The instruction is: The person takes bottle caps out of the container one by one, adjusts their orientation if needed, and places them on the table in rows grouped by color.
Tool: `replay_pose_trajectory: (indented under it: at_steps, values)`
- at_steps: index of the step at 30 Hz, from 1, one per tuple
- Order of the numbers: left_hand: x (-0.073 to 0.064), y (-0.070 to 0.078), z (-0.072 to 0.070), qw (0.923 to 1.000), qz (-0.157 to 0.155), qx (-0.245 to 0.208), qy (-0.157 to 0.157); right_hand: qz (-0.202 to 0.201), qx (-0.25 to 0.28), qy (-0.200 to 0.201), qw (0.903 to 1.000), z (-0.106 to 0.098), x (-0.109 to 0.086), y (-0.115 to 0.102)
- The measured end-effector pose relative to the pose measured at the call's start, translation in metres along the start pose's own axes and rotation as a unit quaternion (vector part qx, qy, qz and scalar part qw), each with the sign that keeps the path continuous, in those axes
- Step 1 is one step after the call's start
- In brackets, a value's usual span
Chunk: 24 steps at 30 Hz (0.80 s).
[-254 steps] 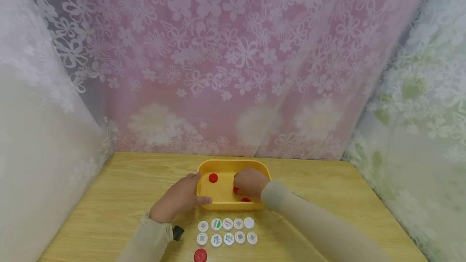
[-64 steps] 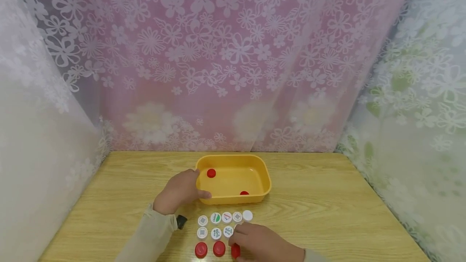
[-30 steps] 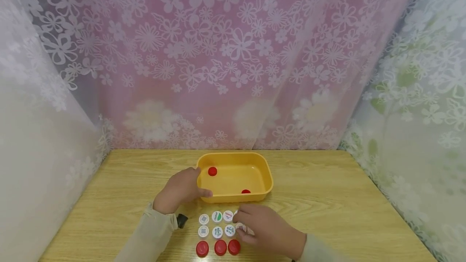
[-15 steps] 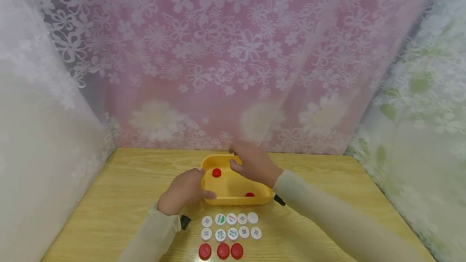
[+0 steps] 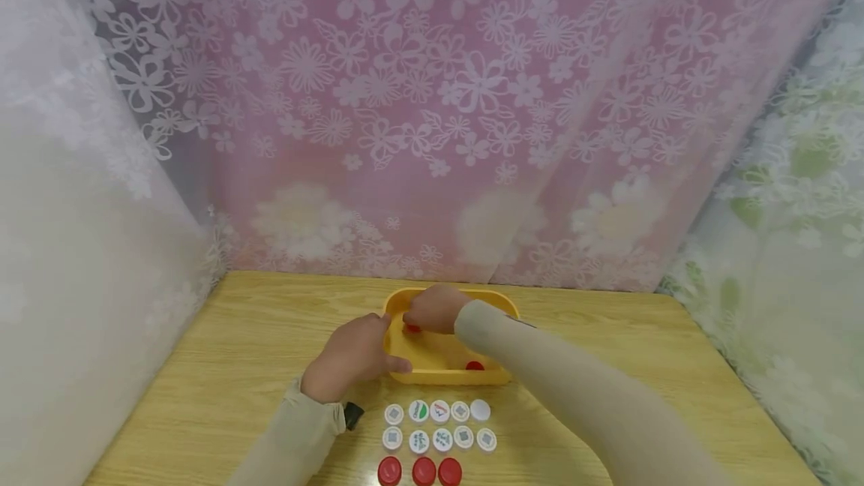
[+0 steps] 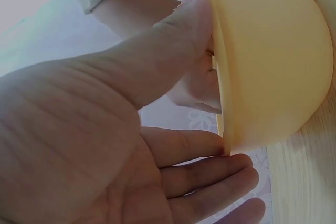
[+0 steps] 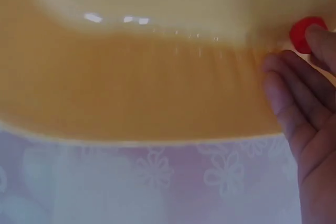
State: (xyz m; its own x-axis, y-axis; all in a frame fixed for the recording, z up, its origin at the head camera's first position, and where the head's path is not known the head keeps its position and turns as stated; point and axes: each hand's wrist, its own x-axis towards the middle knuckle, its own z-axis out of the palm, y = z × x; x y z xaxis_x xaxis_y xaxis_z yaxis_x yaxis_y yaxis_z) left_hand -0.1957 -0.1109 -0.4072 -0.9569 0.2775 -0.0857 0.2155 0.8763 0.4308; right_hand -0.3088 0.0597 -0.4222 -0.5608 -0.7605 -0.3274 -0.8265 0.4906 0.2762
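Observation:
Inside a yellow plastic bin [image 5: 445,377], my right hand [image 5: 435,310] has a red bottle cap [image 7: 300,35] between thumb and fingers, at the bin's left end. The hand hides most of that cap in the head view. Near the front wall lies another red cap [image 5: 475,365], partly covered by the rim. My left hand [image 5: 354,355] holds the bin's left end, its thumb [image 6: 197,19] over the rim and its index fingertip at the edge.
In front of the bin, several white caps [image 5: 442,439] lie in two rows on the wooden table [image 5: 270,336]. A row of three red caps [image 5: 424,471] lies nearest me. Floral curtains [image 5: 432,133] hang behind and at both sides.
Earlier, my right hand set red caps on the table, making the front row three. It then rose back over the bin and has now lowered onto the left red cap. My left hand stays on the bin.

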Motion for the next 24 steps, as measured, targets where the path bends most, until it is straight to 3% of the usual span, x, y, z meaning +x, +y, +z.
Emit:
replay_pose_trajectory:
  at_steps: [5, 15, 24]
  values:
    - [0.0, 0.001, 0.003, 1.0, 0.004, -0.005, 0.007, -0.024, -0.03, 0.009, 0.9992, 0.003, 0.001, -0.003]
    - [-0.002, 0.001, 0.003, 0.9998, 0.01, -0.015, 0.01, 0.005, 0.02, 0.013, 0.9997, 0.003, -0.002, -0.018]
    - [-0.002, 0.003, 0.0, 1.0, -0.003, -0.001, 0.0, 0.012, 0.0, 0.013, 0.9998, 0.0, -0.012, -0.029]
